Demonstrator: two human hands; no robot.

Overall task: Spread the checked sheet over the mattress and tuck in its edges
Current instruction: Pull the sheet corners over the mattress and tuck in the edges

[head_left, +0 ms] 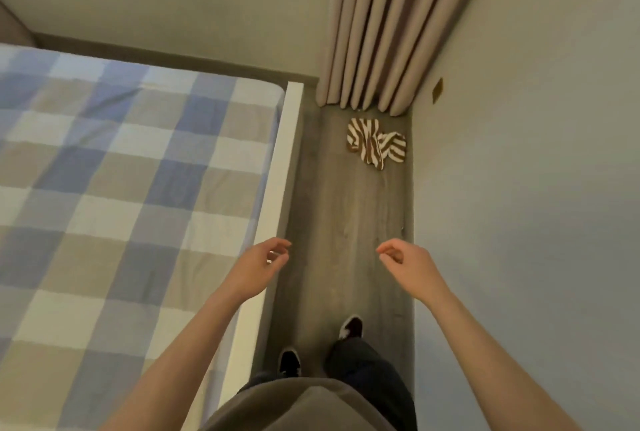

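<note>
well, the checked sheet [121,171] lay flat over the bed, covering the mattress under it right up to the white bed frame [277,188], with only small creases. the person stood on the floor [346,223] between the bed and the wall. the left hand [261,266] hung over the frame's edge and the right hand [410,266] hung over the floor, both with fingers loosely curled and nothing in them. the sheet looked thin, soft and light, so it would likely bunch up and slide if pulled from the middle. the best place to take it seemed to be the side edge by the frame, pinched with the two hands apart, then pushed down between mattress and frame. a striped cloth [375,143] lay on the floor near the curtain [374,32].
</note>
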